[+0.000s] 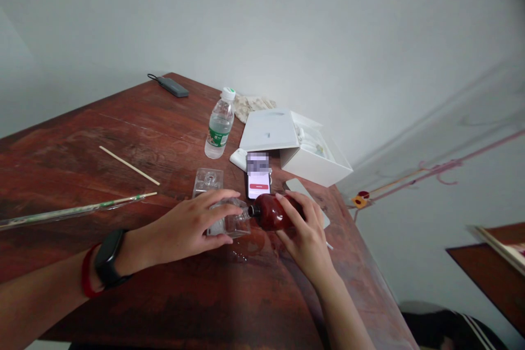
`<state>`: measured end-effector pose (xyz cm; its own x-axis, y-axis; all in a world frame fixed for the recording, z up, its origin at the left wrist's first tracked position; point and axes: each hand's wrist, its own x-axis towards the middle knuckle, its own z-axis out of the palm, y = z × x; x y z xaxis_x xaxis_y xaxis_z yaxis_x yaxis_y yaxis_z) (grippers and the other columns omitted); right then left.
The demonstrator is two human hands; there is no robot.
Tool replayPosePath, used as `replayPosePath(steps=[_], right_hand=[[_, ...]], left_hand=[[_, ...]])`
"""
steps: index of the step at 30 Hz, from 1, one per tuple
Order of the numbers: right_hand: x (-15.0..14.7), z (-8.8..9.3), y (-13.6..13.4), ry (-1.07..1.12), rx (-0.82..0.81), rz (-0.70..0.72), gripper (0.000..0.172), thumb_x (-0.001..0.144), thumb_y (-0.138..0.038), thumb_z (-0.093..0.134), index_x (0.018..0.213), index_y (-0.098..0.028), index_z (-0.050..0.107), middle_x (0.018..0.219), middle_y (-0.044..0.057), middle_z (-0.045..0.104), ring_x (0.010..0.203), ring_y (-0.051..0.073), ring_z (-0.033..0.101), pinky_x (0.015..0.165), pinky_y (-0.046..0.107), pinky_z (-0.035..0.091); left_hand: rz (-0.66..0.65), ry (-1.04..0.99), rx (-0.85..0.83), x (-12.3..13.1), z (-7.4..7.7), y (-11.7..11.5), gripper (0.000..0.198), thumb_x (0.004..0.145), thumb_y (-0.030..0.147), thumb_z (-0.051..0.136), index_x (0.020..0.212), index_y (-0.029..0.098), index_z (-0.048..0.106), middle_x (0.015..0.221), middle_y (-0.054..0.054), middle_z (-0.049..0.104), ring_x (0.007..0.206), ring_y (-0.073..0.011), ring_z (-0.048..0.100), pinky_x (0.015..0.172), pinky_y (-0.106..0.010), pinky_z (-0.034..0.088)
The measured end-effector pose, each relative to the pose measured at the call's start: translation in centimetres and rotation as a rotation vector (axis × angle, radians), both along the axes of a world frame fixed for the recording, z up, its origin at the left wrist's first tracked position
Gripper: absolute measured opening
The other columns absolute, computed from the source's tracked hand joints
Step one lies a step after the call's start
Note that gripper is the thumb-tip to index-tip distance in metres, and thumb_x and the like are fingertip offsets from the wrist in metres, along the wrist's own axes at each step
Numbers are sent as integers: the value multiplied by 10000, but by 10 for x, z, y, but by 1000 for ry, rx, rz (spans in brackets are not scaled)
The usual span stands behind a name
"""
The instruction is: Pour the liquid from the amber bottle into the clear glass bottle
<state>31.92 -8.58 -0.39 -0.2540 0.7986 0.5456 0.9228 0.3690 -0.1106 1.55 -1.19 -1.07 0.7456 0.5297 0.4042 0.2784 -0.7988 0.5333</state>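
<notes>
Left hand (200, 220) palm-down, gripping clear square plastic bottle (237, 226); right hand (307, 232) clamped round glossy red-brown rounded bottle (273, 212), over dark-red wooden table (176, 301). Red-brown bottle sideways, long axis left-right, mouth pointing left at clear neck.

Red-brown bottle (270, 213), colourless container (240, 226), streaked reddish-brown table (65, 169); white box (266, 128), green label (217, 138), black watch (109, 258), red wristband (86, 273)
</notes>
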Motion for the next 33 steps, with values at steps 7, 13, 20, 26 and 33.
replayPosePath(steps=[7,13,20,26,33], right_hand=[[0,0,1,3,2,-3,630,999,-189,668,1575,-381,501,1457,128,590,1326,378,573,1095,632,491],[0,0,0,4,12,2,688,987,-190,672,1608,-407,472,1483,126,589,1335,388,587,1079,641,512],[-1,1,0,-1,8,0,673,1001,-187,656,1610,-402,464,1467,131,584,1343,386,573,1090,645,502],[1,-1,1,-8,18,10,680,993,-187,669,1606,-395,463,1475,134,575,1346,385,569,1087,634,502],[1,0,1,-24,24,2,689,978,-193,680,1603,-400,476,1467,128,591,1333,388,581,1071,627,512]], left_hand=[[4,4,-10,-1,1,0,458,960,210,806,1376,279,628,1603,-92,531,1430,-307,592,1206,-493,525],[1,-8,-11,0,1,0,450,958,214,809,1367,283,635,1600,-87,535,1425,-313,592,1203,-501,526],[-3,-4,-9,-1,1,0,465,955,216,814,1378,282,631,1600,-90,535,1433,-317,585,1201,-501,524],[2,5,3,-1,2,0,478,948,207,831,1368,273,614,1597,-108,534,1435,-319,580,1210,-514,510],[4,5,-11,-1,4,-1,457,953,219,816,1359,275,615,1592,-110,541,1423,-323,593,1184,-503,532]])
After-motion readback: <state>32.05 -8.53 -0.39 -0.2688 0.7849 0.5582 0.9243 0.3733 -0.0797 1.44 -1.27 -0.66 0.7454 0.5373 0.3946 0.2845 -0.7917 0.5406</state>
